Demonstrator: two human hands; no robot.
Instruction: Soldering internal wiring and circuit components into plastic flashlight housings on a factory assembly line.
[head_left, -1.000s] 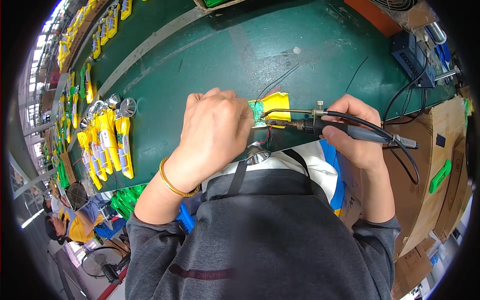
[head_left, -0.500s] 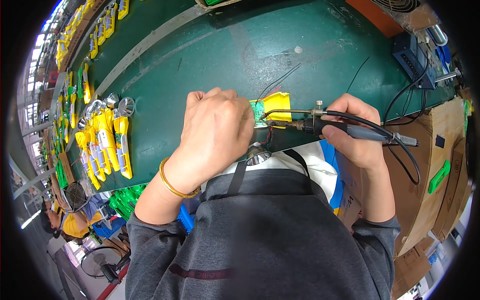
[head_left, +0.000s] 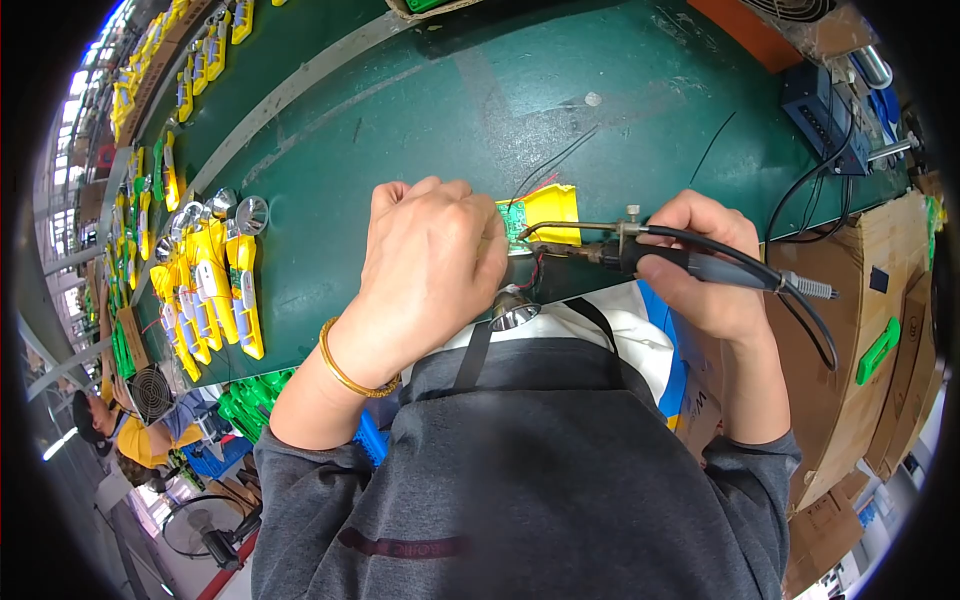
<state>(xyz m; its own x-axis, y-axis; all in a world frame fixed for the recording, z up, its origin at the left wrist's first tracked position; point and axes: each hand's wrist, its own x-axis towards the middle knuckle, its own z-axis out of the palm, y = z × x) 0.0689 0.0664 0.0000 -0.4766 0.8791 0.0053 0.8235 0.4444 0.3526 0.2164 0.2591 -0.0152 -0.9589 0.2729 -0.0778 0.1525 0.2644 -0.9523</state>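
Left hand (head_left: pixel 432 262) curled over the left end of a yellow housing with green circuit board (head_left: pixel 541 212), pinning it on the near part of the green bench (head_left: pixel 420 110); a silver reflector cup (head_left: pixel 514 314) sits just below at the near edge. Right hand (head_left: pixel 705 262) clenched around a soldering iron (head_left: pixel 690 264), tip pointing left and touching the board beside thin red and black wires (head_left: pixel 536 262). Yellow torch bodies (head_left: pixel 215 285) lie well apart at far left

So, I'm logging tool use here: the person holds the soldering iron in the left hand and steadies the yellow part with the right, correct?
Not quite: the hands are swapped. The head view shows the right hand holding the soldering iron, while the left hand steadies the yellow part.
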